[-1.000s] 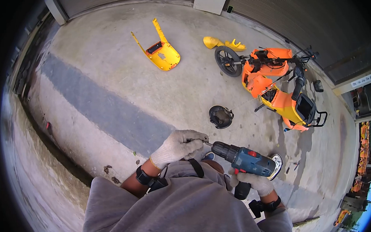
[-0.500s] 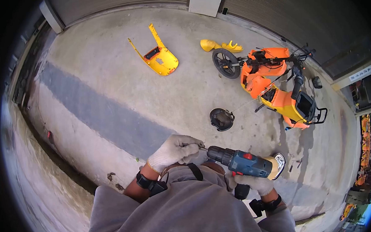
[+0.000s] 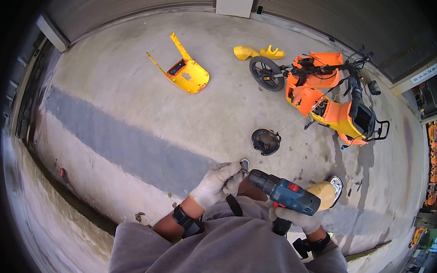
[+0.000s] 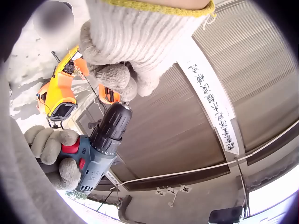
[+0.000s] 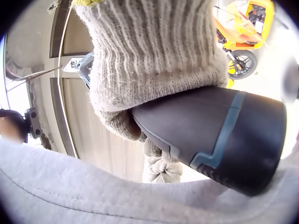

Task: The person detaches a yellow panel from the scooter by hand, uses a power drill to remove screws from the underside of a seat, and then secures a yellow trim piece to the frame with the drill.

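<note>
My right hand [image 3: 297, 218], in a white knit glove, grips the handle of a blue and black cordless drill [image 3: 291, 196], its chuck pointing at the other hand. The left wrist view shows the gloved fingers [image 4: 70, 173] around the red trigger. My gloved left hand [image 3: 215, 184] pinches a thin dark drill bit [image 3: 244, 170] between thumb and fingers, just off the chuck's front. Those fingers hide most of the bit. In the left wrist view the chuck [image 4: 112, 122] opens right below the left fingertips. The drill's black base [image 5: 210, 130] fills the right wrist view.
A partly stripped orange and yellow scooter [image 3: 333, 103] lies on the concrete at the right. A dark helmet [image 3: 266, 142] rests upturned beyond the hands. Yellow body panels [image 3: 191, 78] lie farther off. Shutter doors [image 3: 311, 23] line the back, a low wall [image 3: 53, 194] the left.
Earlier the bit spanned from the left fingers to the chuck; now it is angled beside the chuck's front. The left fingers have shifted around it. The right hand keeps its grip on the drill.
</note>
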`<state>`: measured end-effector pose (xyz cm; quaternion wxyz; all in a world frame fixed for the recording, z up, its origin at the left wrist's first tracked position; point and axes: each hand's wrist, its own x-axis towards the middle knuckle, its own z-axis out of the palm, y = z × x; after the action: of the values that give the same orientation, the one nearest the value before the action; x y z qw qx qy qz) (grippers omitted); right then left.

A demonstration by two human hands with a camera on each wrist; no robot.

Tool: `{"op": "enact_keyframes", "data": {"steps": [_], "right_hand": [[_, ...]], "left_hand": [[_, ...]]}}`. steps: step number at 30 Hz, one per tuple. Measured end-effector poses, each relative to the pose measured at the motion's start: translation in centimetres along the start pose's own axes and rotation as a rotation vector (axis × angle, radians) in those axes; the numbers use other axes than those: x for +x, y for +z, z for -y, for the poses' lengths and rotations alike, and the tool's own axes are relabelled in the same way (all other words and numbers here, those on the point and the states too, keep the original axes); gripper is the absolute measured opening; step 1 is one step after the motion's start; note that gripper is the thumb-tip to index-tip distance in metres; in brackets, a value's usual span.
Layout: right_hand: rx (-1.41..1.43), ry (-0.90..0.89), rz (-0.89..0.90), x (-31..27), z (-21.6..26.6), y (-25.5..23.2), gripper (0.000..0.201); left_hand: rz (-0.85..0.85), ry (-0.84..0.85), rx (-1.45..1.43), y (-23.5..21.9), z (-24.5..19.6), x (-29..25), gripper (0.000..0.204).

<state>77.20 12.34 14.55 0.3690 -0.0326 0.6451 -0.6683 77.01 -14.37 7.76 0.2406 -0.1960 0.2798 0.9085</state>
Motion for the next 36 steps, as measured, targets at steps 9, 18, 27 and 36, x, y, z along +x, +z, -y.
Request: {"op": "enact_keyframes", "data": {"steps": [9,18,27,36], "right_hand": [[0.059,-0.106,0.019,9.6,0.3,-3.3,0.028],[0.208,-0.160,-0.005,16.4,6.1,-5.9,0.029],[0.088,-0.214,-0.223,20.5,6.3,-5.4,0.028],[0.032,-0.195,-0.634,27.5,11.3,3.3,0.031]], "left_hand": [[-0.169,0.077,0.135,3.6,-8.3,6.9,0.056],[0.155,0.028,-0.059,6.2,-16.0,13.0,0.059],[0.181,-0.119,0.202,6.4,-22.3,19.2,0.036],[0.269,-0.424,0.401,3.2,-32.0,26.6,0.035]]}}
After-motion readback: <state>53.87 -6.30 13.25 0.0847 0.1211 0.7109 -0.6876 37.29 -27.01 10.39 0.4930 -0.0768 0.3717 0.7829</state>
